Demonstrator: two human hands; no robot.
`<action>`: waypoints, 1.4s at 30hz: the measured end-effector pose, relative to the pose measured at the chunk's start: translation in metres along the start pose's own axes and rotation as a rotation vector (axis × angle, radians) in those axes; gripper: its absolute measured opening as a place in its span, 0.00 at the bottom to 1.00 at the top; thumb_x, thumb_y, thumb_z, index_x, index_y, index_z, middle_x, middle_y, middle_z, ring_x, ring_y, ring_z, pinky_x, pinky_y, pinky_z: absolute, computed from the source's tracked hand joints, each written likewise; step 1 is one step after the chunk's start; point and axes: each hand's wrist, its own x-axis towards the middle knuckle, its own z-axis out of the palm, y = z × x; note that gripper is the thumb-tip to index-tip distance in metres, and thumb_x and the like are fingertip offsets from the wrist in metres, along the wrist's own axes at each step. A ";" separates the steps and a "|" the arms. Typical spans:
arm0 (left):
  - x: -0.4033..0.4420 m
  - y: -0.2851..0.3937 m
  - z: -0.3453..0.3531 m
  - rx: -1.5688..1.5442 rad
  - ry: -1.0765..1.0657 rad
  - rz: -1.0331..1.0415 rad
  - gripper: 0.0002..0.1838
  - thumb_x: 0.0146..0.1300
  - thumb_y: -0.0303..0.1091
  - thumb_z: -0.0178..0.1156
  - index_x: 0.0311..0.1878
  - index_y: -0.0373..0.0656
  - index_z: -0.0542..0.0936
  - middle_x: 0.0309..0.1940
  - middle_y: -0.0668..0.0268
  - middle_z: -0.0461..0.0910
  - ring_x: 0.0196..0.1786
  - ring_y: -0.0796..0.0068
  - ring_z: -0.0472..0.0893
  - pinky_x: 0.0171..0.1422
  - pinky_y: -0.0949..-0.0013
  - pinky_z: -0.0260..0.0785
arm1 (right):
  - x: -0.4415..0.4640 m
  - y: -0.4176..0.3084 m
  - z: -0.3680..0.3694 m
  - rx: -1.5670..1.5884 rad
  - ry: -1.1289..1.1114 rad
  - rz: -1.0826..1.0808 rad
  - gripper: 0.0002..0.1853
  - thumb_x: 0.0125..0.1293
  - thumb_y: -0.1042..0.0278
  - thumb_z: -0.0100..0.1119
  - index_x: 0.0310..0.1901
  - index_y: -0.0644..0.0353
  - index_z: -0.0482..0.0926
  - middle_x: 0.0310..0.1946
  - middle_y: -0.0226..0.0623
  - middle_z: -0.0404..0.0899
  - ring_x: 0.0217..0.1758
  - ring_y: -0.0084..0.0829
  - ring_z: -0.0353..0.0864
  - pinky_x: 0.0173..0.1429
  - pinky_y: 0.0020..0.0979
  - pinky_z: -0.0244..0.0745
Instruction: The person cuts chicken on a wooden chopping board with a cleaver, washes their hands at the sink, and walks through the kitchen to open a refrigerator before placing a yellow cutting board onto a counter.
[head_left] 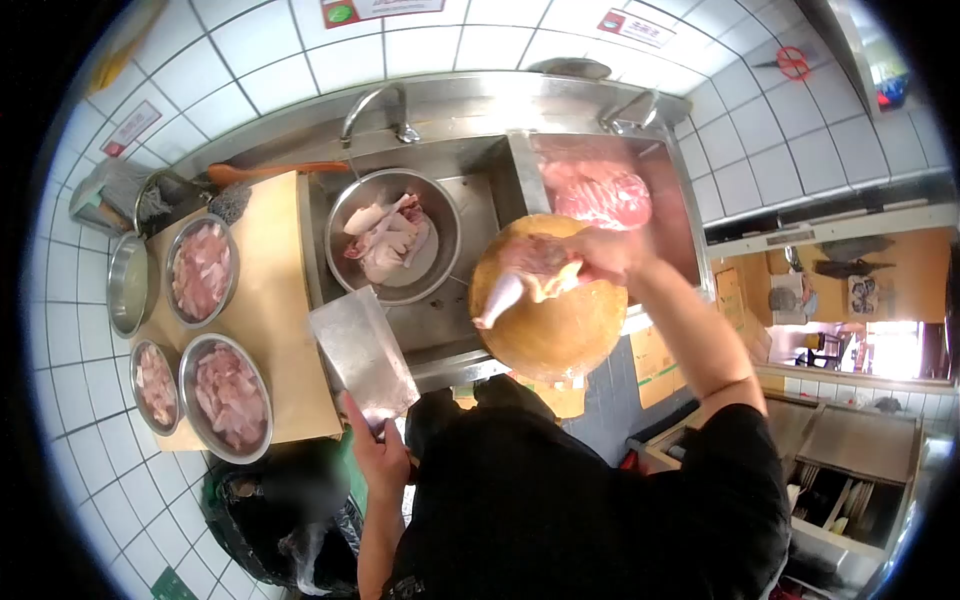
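A wide cleaver (365,352) is in my left hand (381,455), its blade slanting up over the sink's front edge. Across from it, my right hand (608,254) is closed, blurred, on a piece of raw poultry (538,262) with a leg end pointing left. That piece lies on a round wooden chopping block (555,335). More raw poultry (385,240) sits in a steel bowl (452,238) in the left sink basin. Pink raw meat (600,195) fills part of the right basin, just behind my right hand.
Steel bowls of cut meat (203,272) stand on a wooden board (270,225) at the left. Two faucets (400,128) rise behind the sinks. A black bag (270,520) hangs low at the left. Open drawers (835,500) are at the right.
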 end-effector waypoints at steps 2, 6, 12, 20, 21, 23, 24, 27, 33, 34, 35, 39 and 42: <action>-0.002 0.015 0.016 0.030 -0.018 0.065 0.42 0.66 0.19 0.54 0.81 0.41 0.48 0.35 0.60 0.81 0.24 0.81 0.74 0.28 0.74 0.68 | -0.006 0.010 -0.019 0.046 0.070 0.080 0.21 0.74 0.60 0.51 0.61 0.64 0.76 0.47 0.39 0.85 0.43 0.30 0.86 0.47 0.28 0.83; -0.006 0.028 0.045 0.042 -0.110 0.094 0.41 0.68 0.19 0.52 0.82 0.43 0.47 0.39 0.56 0.83 0.25 0.80 0.75 0.28 0.75 0.68 | 0.021 0.052 -0.046 0.167 0.246 0.025 0.28 0.70 0.55 0.59 0.64 0.68 0.73 0.50 0.45 0.81 0.49 0.40 0.84 0.54 0.39 0.83; -0.006 0.051 0.077 0.259 -0.277 0.147 0.40 0.67 0.23 0.51 0.81 0.44 0.49 0.50 0.40 0.82 0.46 0.46 0.86 0.51 0.58 0.76 | 0.026 0.101 -0.057 -1.007 0.493 -0.217 0.33 0.63 0.52 0.64 0.69 0.52 0.72 0.69 0.44 0.69 0.63 0.46 0.78 0.69 0.43 0.73; -0.002 0.068 0.165 0.499 -0.533 0.348 0.42 0.64 0.27 0.53 0.81 0.47 0.50 0.27 0.44 0.79 0.33 0.39 0.80 0.39 0.47 0.71 | 0.067 0.162 -0.081 -0.776 0.548 -0.311 0.28 0.64 0.45 0.59 0.57 0.57 0.80 0.55 0.50 0.82 0.55 0.46 0.82 0.63 0.41 0.76; -0.002 0.068 0.179 0.543 -0.540 0.367 0.43 0.64 0.27 0.54 0.81 0.48 0.50 0.27 0.44 0.79 0.32 0.40 0.80 0.39 0.47 0.71 | 0.055 0.153 -0.078 -0.810 0.561 -0.288 0.26 0.64 0.46 0.60 0.54 0.59 0.80 0.50 0.50 0.83 0.52 0.45 0.84 0.61 0.41 0.76; -0.002 0.070 0.202 0.634 -0.556 0.402 0.44 0.62 0.26 0.54 0.81 0.48 0.50 0.26 0.45 0.79 0.32 0.41 0.80 0.38 0.46 0.71 | 0.034 0.145 -0.074 -0.874 0.584 -0.236 0.23 0.65 0.48 0.61 0.47 0.63 0.82 0.40 0.50 0.86 0.47 0.45 0.86 0.57 0.40 0.78; -0.002 0.072 0.210 0.667 -0.539 0.446 0.45 0.60 0.24 0.55 0.82 0.49 0.50 0.25 0.48 0.79 0.30 0.44 0.80 0.37 0.45 0.71 | 0.026 0.150 -0.073 -0.799 0.598 -0.240 0.22 0.65 0.49 0.61 0.44 0.63 0.82 0.39 0.49 0.86 0.45 0.44 0.86 0.55 0.39 0.78; 0.004 0.063 0.228 0.720 -0.486 0.604 0.46 0.59 0.22 0.55 0.82 0.50 0.51 0.25 0.50 0.79 0.29 0.47 0.81 0.36 0.46 0.72 | 0.014 0.179 -0.079 -0.562 0.643 -0.282 0.19 0.66 0.52 0.61 0.37 0.64 0.82 0.34 0.47 0.87 0.40 0.41 0.88 0.50 0.37 0.79; -0.005 0.080 0.250 0.828 -0.463 0.711 0.49 0.57 0.21 0.57 0.82 0.50 0.50 0.21 0.52 0.78 0.24 0.48 0.80 0.32 0.48 0.73 | 0.022 0.214 -0.082 -0.362 0.814 -0.349 0.21 0.64 0.54 0.63 0.45 0.69 0.81 0.31 0.49 0.86 0.38 0.38 0.89 0.48 0.35 0.82; -0.006 0.082 0.257 0.836 -0.446 0.708 0.49 0.56 0.21 0.58 0.82 0.49 0.50 0.21 0.52 0.78 0.24 0.48 0.79 0.31 0.48 0.73 | 0.022 0.214 -0.082 -0.328 0.803 -0.366 0.22 0.64 0.55 0.64 0.46 0.70 0.81 0.32 0.50 0.86 0.38 0.39 0.89 0.48 0.36 0.82; -0.007 0.082 0.265 0.842 -0.429 0.703 0.49 0.56 0.21 0.58 0.82 0.49 0.50 0.20 0.52 0.78 0.23 0.48 0.79 0.31 0.47 0.72 | 0.023 0.213 -0.083 -0.295 0.790 -0.381 0.23 0.63 0.55 0.65 0.48 0.70 0.80 0.33 0.51 0.86 0.39 0.40 0.89 0.48 0.36 0.82; -0.007 0.077 0.283 0.891 -0.409 0.682 0.49 0.56 0.21 0.58 0.82 0.47 0.50 0.20 0.51 0.78 0.22 0.48 0.79 0.31 0.48 0.73 | 0.022 0.206 -0.086 -0.284 0.729 -0.397 0.24 0.61 0.57 0.68 0.49 0.71 0.80 0.37 0.52 0.87 0.39 0.41 0.89 0.49 0.36 0.82; -0.007 0.084 0.286 0.899 -0.398 0.676 0.48 0.56 0.21 0.58 0.81 0.45 0.51 0.21 0.52 0.78 0.23 0.49 0.79 0.31 0.49 0.73 | 0.018 0.197 -0.089 -0.375 0.719 -0.379 0.24 0.60 0.58 0.70 0.48 0.71 0.80 0.35 0.50 0.87 0.36 0.37 0.89 0.44 0.35 0.82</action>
